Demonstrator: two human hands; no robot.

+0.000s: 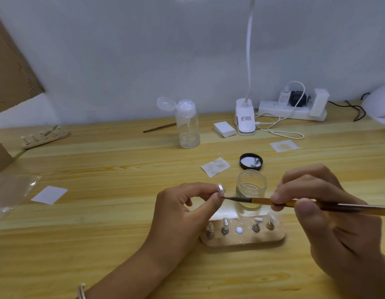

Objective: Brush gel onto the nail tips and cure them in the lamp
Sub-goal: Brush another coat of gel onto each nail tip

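My left hand (183, 214) pinches a small silvery nail tip (220, 188) between thumb and fingertips, held above the table. My right hand (329, 214) grips a thin gel brush (280, 202) with an orange-brown handle; its dark bristle point touches just under the nail tip. Below both hands lies a wooden holder (243, 238) carrying several nail tips on small stands. An open glass jar (251, 186) stands just behind the brush. At the far right edge a white curing lamp (379, 104) is partly in view.
A black jar lid (251, 161) lies behind the jar. Paper wipes (215, 167) (49, 194) (284, 146), a clear pump bottle (188, 126), a second brush (159, 127), a pad stack (224, 129), a clip desk lamp (245, 119), a power strip (293, 110) and another holder (44, 137) are on the table.
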